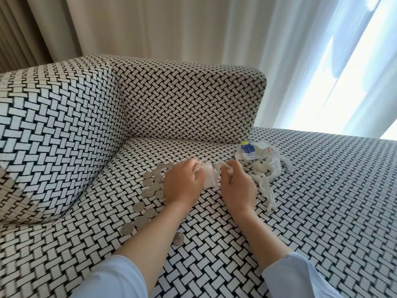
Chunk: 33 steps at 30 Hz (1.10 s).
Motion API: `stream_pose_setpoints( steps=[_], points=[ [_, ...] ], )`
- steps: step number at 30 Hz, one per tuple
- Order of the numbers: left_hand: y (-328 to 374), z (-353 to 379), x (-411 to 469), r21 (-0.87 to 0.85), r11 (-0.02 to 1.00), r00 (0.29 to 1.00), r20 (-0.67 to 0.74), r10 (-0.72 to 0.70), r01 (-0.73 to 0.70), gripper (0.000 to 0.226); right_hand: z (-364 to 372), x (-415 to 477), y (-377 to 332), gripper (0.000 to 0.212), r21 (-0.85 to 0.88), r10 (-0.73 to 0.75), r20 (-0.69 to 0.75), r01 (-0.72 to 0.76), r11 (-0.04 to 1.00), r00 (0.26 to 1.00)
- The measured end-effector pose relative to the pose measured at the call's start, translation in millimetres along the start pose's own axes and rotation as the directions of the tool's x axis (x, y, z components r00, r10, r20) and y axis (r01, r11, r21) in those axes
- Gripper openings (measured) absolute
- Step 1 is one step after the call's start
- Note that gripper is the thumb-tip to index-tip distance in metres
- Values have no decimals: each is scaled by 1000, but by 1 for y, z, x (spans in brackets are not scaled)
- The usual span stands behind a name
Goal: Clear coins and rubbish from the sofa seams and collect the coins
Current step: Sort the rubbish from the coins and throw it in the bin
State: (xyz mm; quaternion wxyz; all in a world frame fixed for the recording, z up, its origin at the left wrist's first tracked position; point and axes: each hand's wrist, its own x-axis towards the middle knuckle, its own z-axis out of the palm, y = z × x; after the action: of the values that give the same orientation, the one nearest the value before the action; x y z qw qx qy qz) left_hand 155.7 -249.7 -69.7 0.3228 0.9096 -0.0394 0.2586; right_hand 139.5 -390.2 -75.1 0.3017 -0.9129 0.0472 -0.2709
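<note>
Several silver coins (153, 183) lie in a loose trail on the black-and-white woven sofa seat (322, 201), from beside my left hand down to one coin (177, 238) under my left forearm. My left hand (183, 181) and my right hand (237, 186) each pinch an edge of a small translucent white bag (210, 178) held between them just above the seat. Right of my right hand lies a heap of crumpled white plastic and paper rubbish (266, 168) with a blue and yellow scrap (247, 147) on top.
The sofa's backrest (189, 104) rises behind the coins and a patterned cushion or armrest (53, 134) stands at the left. Beige curtains (150, 24) and sheer white ones hang behind, with a bright window at the right.
</note>
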Motion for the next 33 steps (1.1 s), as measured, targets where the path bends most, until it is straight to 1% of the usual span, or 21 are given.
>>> stream_pose_setpoints(
  steps=[2, 4, 9, 11, 13, 15, 18, 20, 21, 24, 27, 30, 33],
  points=[
    [0, 0, -1, 30, 999, 999, 26, -24, 24, 26, -1, 0, 0, 21, 97, 27, -34, -23, 995, 999],
    [1, -1, -2, 66, 997, 998, 45, -45, 42, 25, -2, 0, 0, 25, 152, 42, -59, -32, 988, 997],
    [8, -8, -4, 116, 993, 996, 90, 4, -14, 10, -6, -3, -4, 27, 141, -40, -87, 52, 989, 995],
    [10, -14, -5, 76, 996, 996, 83, -41, 34, 6, -10, -5, -8, 29, 146, -58, -102, 72, 987, 993],
    [11, -25, -9, 30, 996, 994, 60, -89, 87, 9, -13, -10, -11, 32, 164, -76, -99, 92, 982, 992],
    [9, -38, -13, -14, 994, 994, 23, -111, 111, 13, -13, -18, -18, 34, 237, -62, -67, 76, 968, 996],
    [0, -62, -20, -91, 983, 986, -42, -164, 160, 22, -11, -31, -46, 36, 457, 50, -41, -26, 889, 998],
    [-5, -79, -26, -127, 969, 972, -80, -223, 212, 26, -6, -38, -71, 35, 571, 109, 15, -98, 815, 994],
    [-9, -89, -29, -150, 959, 960, -109, -259, 242, 27, -3, -41, -86, 34, 611, 108, 58, -121, 782, 992],
    [-25, -125, -37, -243, 922, 922, -173, -347, 302, 27, 4, -52, -134, 35, 698, 50, 188, -169, 696, 981],
    [-53, -171, -50, -277, 903, 878, -261, -401, 329, 27, 12, -73, -187, 35, 760, -17, 292, -222, 611, 956],
    [-90, -221, -73, -323, 879, 813, -361, -457, 351, 33, 26, -106, -238, 37, 777, -85, 357, -246, 579, 930],
    [-129, -273, -105, -358, 851, 747, -421, -515, 385, 35, 46, -147, -290, 38, 782, -150, 415, -268, 563, 897]
  ],
)
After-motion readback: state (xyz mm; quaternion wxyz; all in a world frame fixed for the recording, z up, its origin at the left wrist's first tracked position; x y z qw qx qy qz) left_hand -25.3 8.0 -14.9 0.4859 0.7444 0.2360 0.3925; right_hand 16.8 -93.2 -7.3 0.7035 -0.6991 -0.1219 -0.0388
